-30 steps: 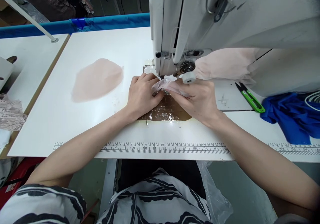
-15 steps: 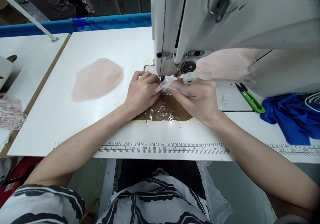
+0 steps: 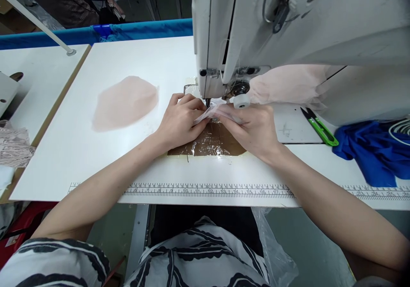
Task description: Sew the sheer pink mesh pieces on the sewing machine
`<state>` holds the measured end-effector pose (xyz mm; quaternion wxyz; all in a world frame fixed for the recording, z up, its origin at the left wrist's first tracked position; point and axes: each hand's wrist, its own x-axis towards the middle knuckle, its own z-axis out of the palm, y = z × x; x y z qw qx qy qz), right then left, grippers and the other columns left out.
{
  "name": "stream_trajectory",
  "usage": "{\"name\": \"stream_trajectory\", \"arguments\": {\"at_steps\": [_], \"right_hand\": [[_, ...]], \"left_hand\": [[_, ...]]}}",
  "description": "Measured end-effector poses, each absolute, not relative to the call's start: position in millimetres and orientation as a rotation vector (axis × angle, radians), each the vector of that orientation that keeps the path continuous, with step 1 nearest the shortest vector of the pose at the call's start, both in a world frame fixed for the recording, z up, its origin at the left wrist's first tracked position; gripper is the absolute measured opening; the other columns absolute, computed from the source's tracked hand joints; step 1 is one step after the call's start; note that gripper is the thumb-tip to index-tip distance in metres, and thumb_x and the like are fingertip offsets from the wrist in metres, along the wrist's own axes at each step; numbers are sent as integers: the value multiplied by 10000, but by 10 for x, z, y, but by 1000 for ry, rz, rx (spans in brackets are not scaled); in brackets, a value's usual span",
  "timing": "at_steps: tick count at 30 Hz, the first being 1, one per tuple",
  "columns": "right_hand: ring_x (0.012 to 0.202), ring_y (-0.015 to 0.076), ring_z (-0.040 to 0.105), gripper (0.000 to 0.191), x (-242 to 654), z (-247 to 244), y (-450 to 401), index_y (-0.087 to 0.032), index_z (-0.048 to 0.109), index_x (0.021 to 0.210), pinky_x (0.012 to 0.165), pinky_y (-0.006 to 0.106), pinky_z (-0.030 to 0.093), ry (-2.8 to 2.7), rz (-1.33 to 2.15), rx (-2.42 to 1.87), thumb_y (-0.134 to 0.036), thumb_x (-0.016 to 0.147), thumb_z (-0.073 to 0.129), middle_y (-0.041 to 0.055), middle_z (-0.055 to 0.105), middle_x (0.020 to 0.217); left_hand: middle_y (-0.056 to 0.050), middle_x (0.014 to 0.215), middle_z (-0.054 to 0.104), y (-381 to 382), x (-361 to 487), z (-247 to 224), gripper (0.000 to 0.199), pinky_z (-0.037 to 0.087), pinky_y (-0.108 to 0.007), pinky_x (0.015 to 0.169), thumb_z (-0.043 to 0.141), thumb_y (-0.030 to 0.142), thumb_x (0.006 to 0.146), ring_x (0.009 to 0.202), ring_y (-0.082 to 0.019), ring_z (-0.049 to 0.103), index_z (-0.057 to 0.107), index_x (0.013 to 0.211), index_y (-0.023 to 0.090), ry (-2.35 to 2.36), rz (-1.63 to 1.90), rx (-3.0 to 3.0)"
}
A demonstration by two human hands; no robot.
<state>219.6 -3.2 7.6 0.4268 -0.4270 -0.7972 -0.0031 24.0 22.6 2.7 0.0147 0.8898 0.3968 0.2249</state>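
Observation:
A strip of sheer pale pink fabric point(image 3: 209, 112) lies bunched under the needle area of a white sewing machine point(image 3: 214, 35). My left hand point(image 3: 183, 118) is just left of the presser foot, its thumb and fingers pinching the fabric's left end. On the other side, my right hand point(image 3: 256, 124) grips the same fabric between thumb and fingers, partly behind the machine's white knob point(image 3: 241, 101). Another flat pink piece point(image 3: 126, 103) rests on the white table point(image 3: 112, 159) to the left. More pink fabric point(image 3: 288, 84) lies beneath the machine arm.
Green thread snips point(image 3: 320, 127) and a crumpled blue cloth point(image 3: 374, 150) lie at the right. A printed ruler point(image 3: 198, 190) runs along the front edge. White cords point(image 3: 16, 146) hang at the far left. Behind the blue rail point(image 3: 144, 27), part of a person point(image 3: 64, 1) shows.
Both hands stay near the needle with the fabric between them. My left thumb has shifted slightly, and the person's hand at the back has moved a little. The view has tilted slightly.

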Motion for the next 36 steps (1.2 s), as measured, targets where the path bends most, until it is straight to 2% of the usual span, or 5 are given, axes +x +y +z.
{"name": "stream_trajectory", "arguments": {"at_steps": [7, 11, 19, 26, 36], "right_hand": [[543, 96, 513, 163, 2175, 62, -65, -227, 789, 953, 506, 235, 370, -1999, 126, -1108, -266, 872, 654, 8, 707, 691], [687, 134, 655, 121, 2169, 43, -101, -235, 777, 912, 601, 242, 464, -2045, 181, -1116, -236, 872, 664, 16, 767, 843], [746, 148, 723, 183, 2243, 72, -215, -193, 715, 774, 761, 272, 577, -2352, -60, -851, -108, 879, 591, -8, 772, 813], [985, 199, 723, 206, 2249, 81, -268, -159, 743, 906, 862, 331, 609, -2467, -241, -846, -39, 867, 580, 37, 772, 1008], [988, 205, 723, 191, 2250, 95, -282, -140, 737, 941, 874, 341, 616, -2505, -181, -854, -50, 875, 581, 57, 770, 1011]], "left_hand": [[-37, 961, 705, 229, 215, 54, 210, 341, -476, 999, 475, 230, 884, 958, -241, 590, 668, 801, 226, 1162, 634, 2879], [-19, 1007, 710, 221, 202, 54, 204, 321, -486, 1033, 488, 180, 854, 999, -240, 588, 678, 810, 240, 1121, 596, 2962], [-57, 1056, 713, 78, 152, 65, 251, 421, -422, 996, 457, 178, 948, 980, -225, 591, 681, 1063, 182, 938, 466, 3321], [-103, 1185, 701, -67, 77, 15, 263, 451, -437, 999, 529, 159, 925, 1093, -243, 604, 678, 1134, 101, 940, 638, 3307], [-121, 1251, 675, -87, 24, -17, 351, 428, -462, 1055, 463, 233, 980, 1210, -262, 609, 622, 1259, 91, 935, 541, 3271]]}}
